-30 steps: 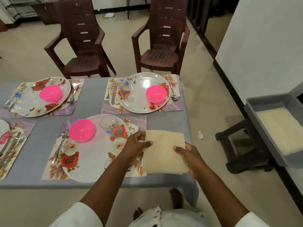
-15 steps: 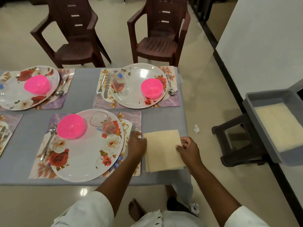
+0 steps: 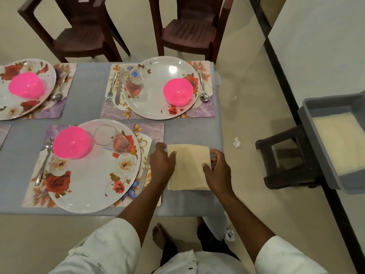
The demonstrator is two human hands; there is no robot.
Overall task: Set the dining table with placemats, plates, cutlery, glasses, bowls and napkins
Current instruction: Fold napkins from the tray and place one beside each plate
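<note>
Two hands on one napkin

Napkin (image 3: 188,167): beige, folded, flat on the grey tabletop (image 3: 189,133) just right of the near placemat (image 3: 152,131).
Left hand (image 3: 162,165): fingers pinch its left edge.
Right hand (image 3: 218,171): fingers curl over its right edge, thumb on top.
Near plate (image 3: 88,184): carries pink bowl (image 3: 72,142) and tipped glass (image 3: 112,140).

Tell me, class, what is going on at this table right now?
A person is setting a dining table. Both hands, the left hand and the right hand, hold the edges of a folded beige paper napkin lying on the grey tablecloth, beside the nearest floral placemat. That place already has a white floral plate, a pink plastic bowl and a clear glass lying on its side.
</note>
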